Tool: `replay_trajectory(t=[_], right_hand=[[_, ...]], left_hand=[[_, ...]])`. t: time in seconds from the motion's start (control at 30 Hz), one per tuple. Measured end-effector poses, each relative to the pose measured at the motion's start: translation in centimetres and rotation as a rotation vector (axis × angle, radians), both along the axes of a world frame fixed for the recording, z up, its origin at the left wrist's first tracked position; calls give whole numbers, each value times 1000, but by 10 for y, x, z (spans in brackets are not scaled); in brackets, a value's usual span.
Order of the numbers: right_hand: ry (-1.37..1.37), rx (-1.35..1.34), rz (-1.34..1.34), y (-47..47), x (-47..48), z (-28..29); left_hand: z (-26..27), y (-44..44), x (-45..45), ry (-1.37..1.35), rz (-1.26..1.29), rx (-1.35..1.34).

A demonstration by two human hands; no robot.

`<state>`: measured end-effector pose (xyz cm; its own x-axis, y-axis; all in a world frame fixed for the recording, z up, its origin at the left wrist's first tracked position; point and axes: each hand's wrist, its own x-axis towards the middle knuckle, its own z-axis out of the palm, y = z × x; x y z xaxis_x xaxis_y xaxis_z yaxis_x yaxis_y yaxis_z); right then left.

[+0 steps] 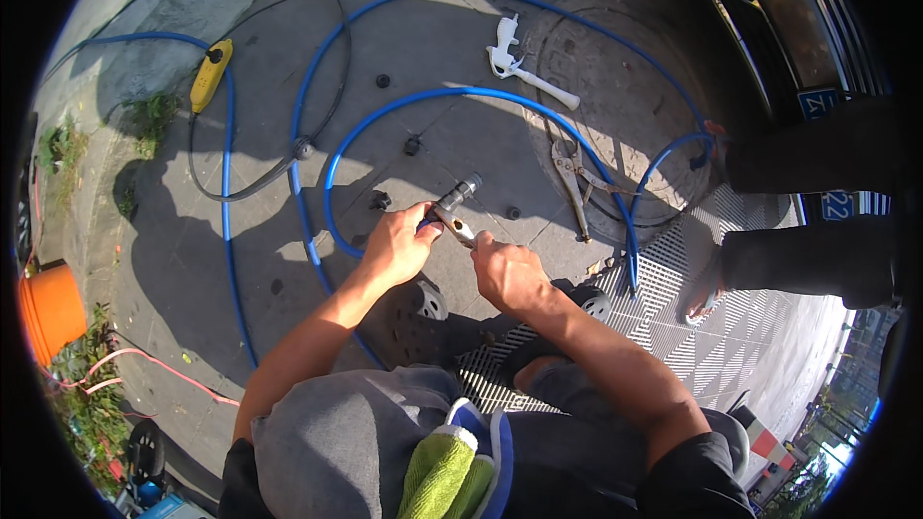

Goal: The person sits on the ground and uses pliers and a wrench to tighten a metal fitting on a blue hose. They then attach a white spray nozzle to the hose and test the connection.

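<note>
My left hand (401,239) grips a dark hose fitting (460,191) near its lower end, where a bit of blue shows at the fingers. My right hand (509,270) is closed around the handle of a metal hand tool, probably pliers (456,225), whose head touches the fitting. Beyond my hands, locking pliers (572,180) lie on the pavement beside the blue hose (461,91). A white trigger spray gun (508,61) rests farther off. Small black fittings (412,145) are scattered around. Green and blue cloths (440,472) lie at my lap.
A person in dark trousers (804,270) stands at the right by a vehicle (779,7). A yellow power socket (211,76) with black cable lies at the left, and an orange bucket (52,311) at the far left. Hose loops cross the pavement near a round manhole cover (649,151) and plastic grating (678,281).
</note>
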<state>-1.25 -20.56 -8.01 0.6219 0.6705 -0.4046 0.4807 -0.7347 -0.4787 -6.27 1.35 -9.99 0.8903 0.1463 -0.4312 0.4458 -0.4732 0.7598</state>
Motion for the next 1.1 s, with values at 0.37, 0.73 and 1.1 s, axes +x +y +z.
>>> replay_trajectory(t=[0.37, 0.73, 1.1], right_hand=[[76, -74, -36, -2, 27, 17], [11, -6, -6, 7, 22, 6], [137, -12, -74, 0, 19, -26]], left_hand=[[-21, 38, -3, 88, 109, 222], [-5, 8, 0, 36, 22, 178], [-16, 5, 3, 58, -135, 330]])
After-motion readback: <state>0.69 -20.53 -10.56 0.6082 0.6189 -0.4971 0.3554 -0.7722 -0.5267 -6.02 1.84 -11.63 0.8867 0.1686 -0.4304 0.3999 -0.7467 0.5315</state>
